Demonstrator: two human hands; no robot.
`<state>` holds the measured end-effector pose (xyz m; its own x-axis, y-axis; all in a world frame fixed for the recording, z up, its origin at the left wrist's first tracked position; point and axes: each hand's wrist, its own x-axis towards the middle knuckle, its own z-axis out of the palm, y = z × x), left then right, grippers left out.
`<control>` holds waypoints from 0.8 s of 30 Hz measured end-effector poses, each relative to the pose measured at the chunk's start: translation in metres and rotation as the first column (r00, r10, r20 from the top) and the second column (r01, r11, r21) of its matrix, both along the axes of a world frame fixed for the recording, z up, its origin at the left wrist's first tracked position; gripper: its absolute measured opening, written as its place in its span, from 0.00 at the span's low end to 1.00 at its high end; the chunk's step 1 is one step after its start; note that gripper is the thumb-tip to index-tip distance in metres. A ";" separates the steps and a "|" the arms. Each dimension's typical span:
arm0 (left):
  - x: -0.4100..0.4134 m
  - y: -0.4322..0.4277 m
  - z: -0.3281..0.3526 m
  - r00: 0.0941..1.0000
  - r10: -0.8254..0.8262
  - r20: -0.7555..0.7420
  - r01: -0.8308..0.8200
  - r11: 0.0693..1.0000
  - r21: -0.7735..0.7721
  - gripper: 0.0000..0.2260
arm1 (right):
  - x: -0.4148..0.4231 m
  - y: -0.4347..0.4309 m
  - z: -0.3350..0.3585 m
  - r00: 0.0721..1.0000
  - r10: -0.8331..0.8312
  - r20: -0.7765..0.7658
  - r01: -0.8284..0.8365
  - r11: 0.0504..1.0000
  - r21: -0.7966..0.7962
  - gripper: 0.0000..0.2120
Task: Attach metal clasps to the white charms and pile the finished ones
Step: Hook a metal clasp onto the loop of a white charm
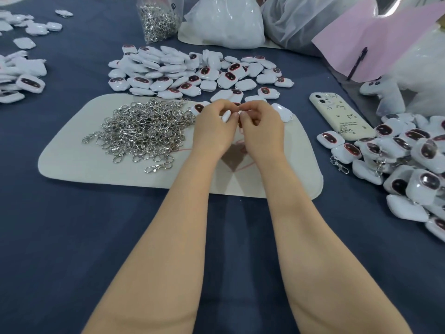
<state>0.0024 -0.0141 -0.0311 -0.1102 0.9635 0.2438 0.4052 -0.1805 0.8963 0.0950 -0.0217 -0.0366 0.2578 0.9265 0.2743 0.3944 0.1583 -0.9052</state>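
**A:** Where is the piece being worked on?

**B:** The small glossy white charm (226,116) is in the left hand (212,127), whose fingers are curled round it. It is held just above the far edge of the cream felt mat (67,165).

**A:** And the other hand?

**B:** The right hand (261,127) meets the left, fingertips together. Its thumb and forefinger pinch a thin silver metal clasp (238,112) at the charm's upper end. Whether the ring has passed through the charm's loop is too small to tell.

**A:** What lies close by?

**B:** On the mat, left of the hands, is a tangled heap of silver clasps (144,131). Just beyond the mat is a spread of loose white charms with dark, red-rimmed oval faces (192,71). At the right is a pile of charms with clasps hanging from them (409,160), just beside a phone in a cream case (337,114).

**A:** Further out?

**B:** A clear bag of clasps (157,19) stands at the back, next to white plastic bags (224,22). A pink paper sheet (375,42) is at the right rear, and more charms (21,75) are at the left edge. Everything rests on a dark blue cloth (72,237).
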 end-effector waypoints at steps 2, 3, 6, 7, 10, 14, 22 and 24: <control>0.001 0.000 -0.001 0.998 0.007 -0.066 -0.005 1.000 0.029 0.07 | -0.001 0.001 -0.001 0.999 -0.015 0.028 0.015 1.000 0.018 0.07; 0.001 0.000 -0.002 0.996 0.006 -0.091 -0.002 0.999 0.044 0.07 | 0.000 0.001 -0.002 0.999 -0.020 0.037 0.019 1.000 0.021 0.07; 0.003 0.000 -0.003 0.994 0.013 -0.110 -0.007 0.999 0.054 0.07 | -0.001 0.001 -0.002 0.999 -0.021 0.039 0.020 1.000 0.024 0.07; 0.003 0.000 -0.003 0.996 0.019 -0.089 -0.015 0.999 0.047 0.06 | -0.001 0.001 -0.002 1.000 -0.018 0.017 0.017 0.999 0.029 0.06; 0.002 -0.001 0.000 0.998 0.042 0.042 -0.043 0.999 0.012 0.03 | -0.003 0.001 0.000 0.996 0.044 -0.080 -0.044 0.999 0.008 0.07; 0.000 -0.002 0.004 0.978 0.049 0.204 -0.036 0.997 -0.065 0.02 | -0.005 0.000 0.000 0.988 0.123 -0.091 -0.127 0.991 -0.043 0.08; 0.002 -0.002 0.003 0.968 0.058 0.245 -0.028 0.992 -0.121 0.04 | -0.003 -0.001 0.001 0.988 0.085 -0.129 -0.095 0.993 -0.076 0.06; 0.001 -0.002 0.003 0.966 0.061 0.253 -0.032 0.993 -0.116 0.05 | -0.004 -0.002 0.002 0.986 0.091 -0.138 -0.103 0.991 -0.084 0.07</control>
